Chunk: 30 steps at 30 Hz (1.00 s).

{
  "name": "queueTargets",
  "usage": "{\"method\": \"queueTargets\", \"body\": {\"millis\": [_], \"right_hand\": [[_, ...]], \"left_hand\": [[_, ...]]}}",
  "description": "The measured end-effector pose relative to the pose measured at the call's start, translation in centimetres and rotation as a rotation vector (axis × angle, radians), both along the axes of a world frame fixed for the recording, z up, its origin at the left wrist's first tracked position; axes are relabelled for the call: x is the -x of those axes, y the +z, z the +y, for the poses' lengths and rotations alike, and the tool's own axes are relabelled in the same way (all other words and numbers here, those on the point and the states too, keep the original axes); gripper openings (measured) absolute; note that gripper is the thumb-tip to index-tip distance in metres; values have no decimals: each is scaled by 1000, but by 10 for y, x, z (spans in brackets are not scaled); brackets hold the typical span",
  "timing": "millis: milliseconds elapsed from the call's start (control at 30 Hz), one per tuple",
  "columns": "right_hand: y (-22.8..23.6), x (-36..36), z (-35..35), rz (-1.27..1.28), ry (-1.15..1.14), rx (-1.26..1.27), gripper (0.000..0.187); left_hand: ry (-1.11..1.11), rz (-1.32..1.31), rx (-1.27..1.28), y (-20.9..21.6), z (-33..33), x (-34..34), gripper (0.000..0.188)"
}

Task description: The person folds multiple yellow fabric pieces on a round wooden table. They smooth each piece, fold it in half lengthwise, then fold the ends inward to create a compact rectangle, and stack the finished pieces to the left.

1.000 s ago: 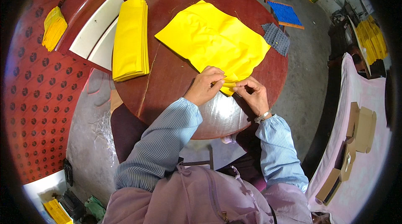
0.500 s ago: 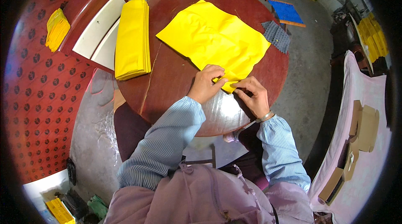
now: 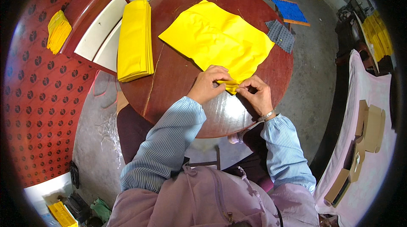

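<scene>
A wrinkled yellow sheet (image 3: 218, 36), paper or thin cloth, lies spread at an angle on the round red-brown table (image 3: 169, 87). Its near corner is gathered into small folds between my two hands. My left hand (image 3: 208, 85) pinches the folded edge from the left, fingers curled over it. From the right, my right hand (image 3: 255, 94) grips the same corner between thumb and forefinger. Part of the fold is hidden by my fingers. To the left on the table rests a neat stack of folded yellow sheets (image 3: 135, 40).
A grey bumpy pad (image 3: 280, 36) overhangs the table's right edge, with a blue mat (image 3: 290, 11) beyond. White-panelled furniture (image 3: 101, 23) borders the table's left. Opened cardboard boxes (image 3: 356, 155) lie on a pink-white cloth at right. More yellow bundles (image 3: 58, 32) sit at far left.
The sheet's near corner is now bunched into narrower folds. Both hands have shifted only slightly, and my right fingers are pinched tighter at the corner.
</scene>
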State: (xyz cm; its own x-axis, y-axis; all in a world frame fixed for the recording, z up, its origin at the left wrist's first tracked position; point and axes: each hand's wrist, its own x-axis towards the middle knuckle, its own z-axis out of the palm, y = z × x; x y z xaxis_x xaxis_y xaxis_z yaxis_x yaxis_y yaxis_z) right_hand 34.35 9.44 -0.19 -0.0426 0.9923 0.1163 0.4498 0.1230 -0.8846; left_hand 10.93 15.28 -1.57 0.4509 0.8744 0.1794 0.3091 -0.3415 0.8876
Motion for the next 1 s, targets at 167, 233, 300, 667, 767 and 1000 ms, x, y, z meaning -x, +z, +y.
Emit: {"method": "queueTargets", "body": {"millis": [167,233,300,667,767,1000], "right_hand": [[-6,2,1,105,-24,-1,15],[-8,2,2,108,-27,4,16],[-8,1,1,110,-37,29,17],[0,-6,-2,-107,145,-224,19],[-3,-3,-1,-92,103,-222,16],[-7,-2,0,38,5,-12,16]], "left_hand": [[14,18,-91,0,-2,-5,20],[63,15,-87,-3,-3,-9,18],[99,8,-94,-6,-4,-12,16],[150,0,56,-4,-3,-12,18],[126,1,32,-5,-1,-10,21],[31,7,14,-1,0,-3,19]]}}
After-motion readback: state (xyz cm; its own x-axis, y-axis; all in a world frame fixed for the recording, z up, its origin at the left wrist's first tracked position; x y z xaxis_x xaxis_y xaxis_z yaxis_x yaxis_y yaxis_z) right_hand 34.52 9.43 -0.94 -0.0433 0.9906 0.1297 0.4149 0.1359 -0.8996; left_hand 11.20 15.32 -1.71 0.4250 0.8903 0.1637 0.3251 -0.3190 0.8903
